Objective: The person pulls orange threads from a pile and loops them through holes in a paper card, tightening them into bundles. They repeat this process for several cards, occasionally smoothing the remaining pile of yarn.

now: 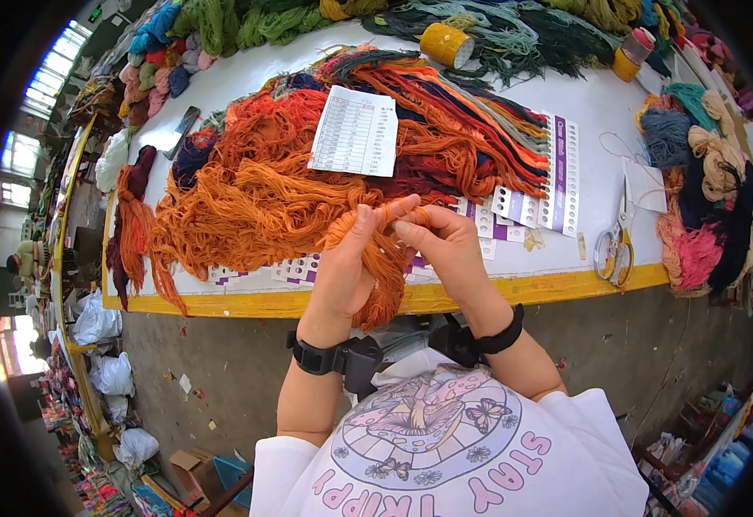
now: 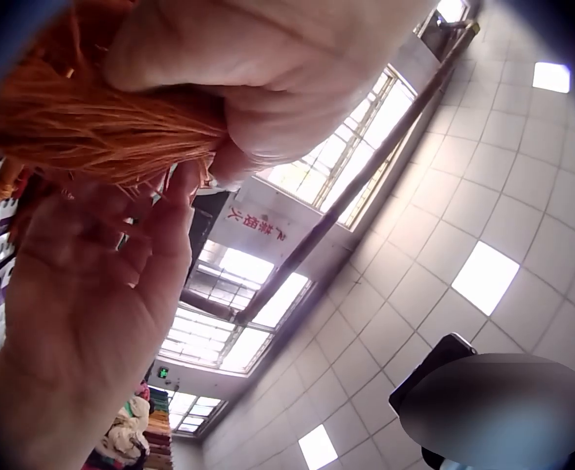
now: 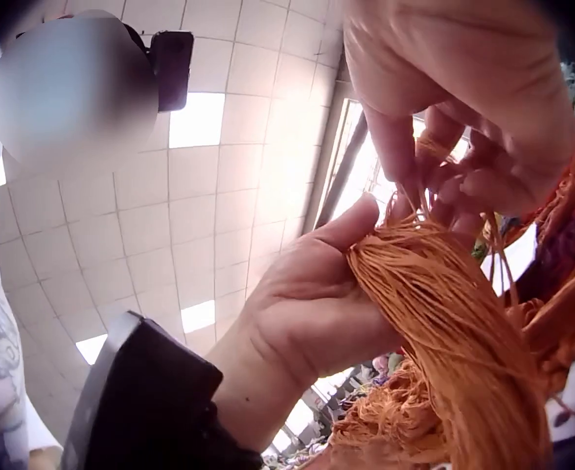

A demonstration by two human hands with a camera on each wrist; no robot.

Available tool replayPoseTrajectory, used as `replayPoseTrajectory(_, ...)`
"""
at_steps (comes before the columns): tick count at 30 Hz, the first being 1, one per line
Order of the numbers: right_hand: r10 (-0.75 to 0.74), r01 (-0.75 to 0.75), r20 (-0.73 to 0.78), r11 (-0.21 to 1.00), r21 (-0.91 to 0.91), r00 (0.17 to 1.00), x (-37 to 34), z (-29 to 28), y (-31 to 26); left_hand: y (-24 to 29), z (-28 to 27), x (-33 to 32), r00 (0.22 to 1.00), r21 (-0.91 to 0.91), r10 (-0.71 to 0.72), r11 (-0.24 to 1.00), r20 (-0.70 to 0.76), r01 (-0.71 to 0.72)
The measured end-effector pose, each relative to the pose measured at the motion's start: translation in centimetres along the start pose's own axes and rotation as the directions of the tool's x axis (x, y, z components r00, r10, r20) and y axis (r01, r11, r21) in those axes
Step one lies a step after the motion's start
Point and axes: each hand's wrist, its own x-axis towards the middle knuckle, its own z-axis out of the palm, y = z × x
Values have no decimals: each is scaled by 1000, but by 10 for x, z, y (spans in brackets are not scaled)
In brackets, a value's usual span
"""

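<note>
My left hand (image 1: pixel 346 271) holds a hank of orange thread (image 1: pixel 383 289) near the table's front edge, its loose end hanging below the palm. The fingertips of my right hand (image 1: pixel 452 250) pinch strands at the hank's top, close beside the left fingers. In the right wrist view the hank (image 3: pixel 444 333) fans down from the left hand (image 3: pixel 312 313), with a few strands drawn up to the right fingers. Behind the hands lies a large heap of orange thread (image 1: pixel 247 211), with a printed paper list (image 1: pixel 353 133) on top.
Perforated thread cards (image 1: pixel 559 177) lie right of the heap with red and dark strands running to them. Scissors (image 1: pixel 615 250) rest near the yellow table edge (image 1: pixel 514 289). A yellow roll (image 1: pixel 447 45) sits at the back, and mixed yarn bundles (image 1: pixel 695 172) lie at the right.
</note>
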Motion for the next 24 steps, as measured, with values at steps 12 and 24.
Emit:
replayPoseTrajectory(12,231,-294,193,847,442,954,3,-11,-5,-3,4,-2,989,66,77,995,-123,-69)
replayPoseTrajectory(24,107,-106,8,976,188,994,1,-1,0,0,9,-6,997,71,71,995,18,-72)
